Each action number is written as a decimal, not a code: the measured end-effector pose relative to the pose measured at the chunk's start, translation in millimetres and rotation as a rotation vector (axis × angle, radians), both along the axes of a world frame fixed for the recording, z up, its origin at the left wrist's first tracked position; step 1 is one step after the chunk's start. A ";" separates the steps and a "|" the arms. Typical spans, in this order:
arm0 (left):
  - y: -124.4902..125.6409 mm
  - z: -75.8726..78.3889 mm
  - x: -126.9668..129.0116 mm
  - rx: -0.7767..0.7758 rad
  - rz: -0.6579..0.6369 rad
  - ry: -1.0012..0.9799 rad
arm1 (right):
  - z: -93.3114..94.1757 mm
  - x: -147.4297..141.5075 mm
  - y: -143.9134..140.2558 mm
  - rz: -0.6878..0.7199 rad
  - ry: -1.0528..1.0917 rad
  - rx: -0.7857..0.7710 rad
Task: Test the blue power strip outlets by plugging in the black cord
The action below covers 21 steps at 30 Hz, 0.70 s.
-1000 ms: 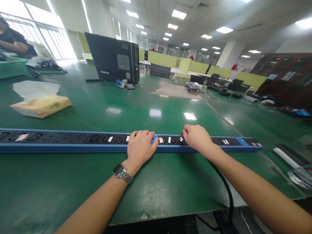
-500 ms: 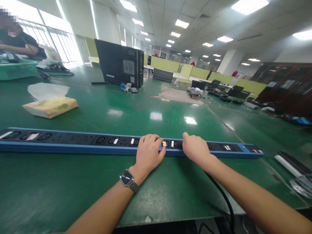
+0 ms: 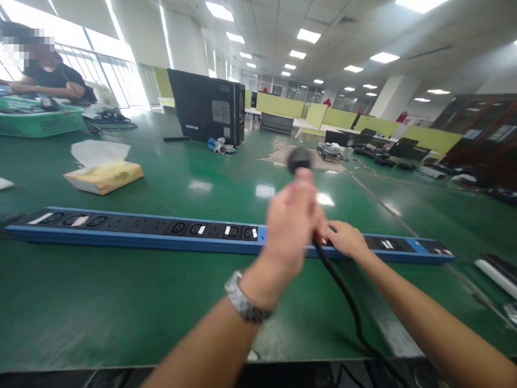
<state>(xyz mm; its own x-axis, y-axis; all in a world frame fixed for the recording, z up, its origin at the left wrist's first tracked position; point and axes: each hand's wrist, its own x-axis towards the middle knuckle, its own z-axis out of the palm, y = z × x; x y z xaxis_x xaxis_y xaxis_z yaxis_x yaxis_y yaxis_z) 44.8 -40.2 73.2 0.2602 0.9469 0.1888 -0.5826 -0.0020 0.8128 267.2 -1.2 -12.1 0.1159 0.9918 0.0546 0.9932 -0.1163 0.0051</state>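
Observation:
A long blue power strip with black socket panels lies across the green table. Raised above its middle, my left hand is closed around a black plug, blurred by motion, its round end pointing up and away. The plug's black cable hangs below that hand, crosses in front of the strip and drops over the near table edge. My right hand rests over the strip just right of the cable, fingers bent onto it and partly hidden. A metal-band watch is on my left wrist.
A yellow tissue pack lies behind the strip. Farther back stand a black computer case, work gloves and a green basket, with a person beside it. A black-and-white object lies at the right.
My left hand has left the strip and risen rightward, now holding the black plug. My right hand has shifted slightly right and down onto the strip. The view has turned slightly left.

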 end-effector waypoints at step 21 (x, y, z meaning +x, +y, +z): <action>3.0 -81.3 -40.0 -0.466 -0.010 0.749 | 1.9 -2.8 1.2 -0.116 0.127 0.015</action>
